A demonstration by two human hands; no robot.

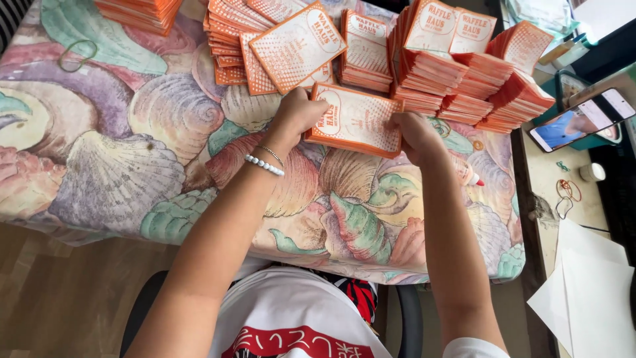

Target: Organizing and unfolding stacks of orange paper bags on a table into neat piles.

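A table covered with a cloth printed in large pastel seashells (119, 166) fills most of the view, its near edge running just above the person's lap. Along the far edge, from the middle to the far right corner, stand many stacks of flat orange-and-white paper sleeves (464, 73), some fanned and leaning on each other, with another stack at the far left (139, 10). Just in front of these, near the middle of the table, the person holds a thick bundle of the same orange-and-white sleeves (358, 119) between both hands, lifted slightly and tilted. The left hand (298, 113), wearing a white bead bracelet and a thin chain (265, 162) at the wrist, has its fingers curled shut around the bundle's left end. The right hand (414, 136) grips the right end, fingers closed over the edge. A smartphone with a lit screen (583, 119) lies on a side surface beyond the table's right edge, near white paper sheets (593, 292). A green rubber band (76, 56) lies near the far left corner, and a small red-tipped white marker (469, 176) rests just right of the right wrist
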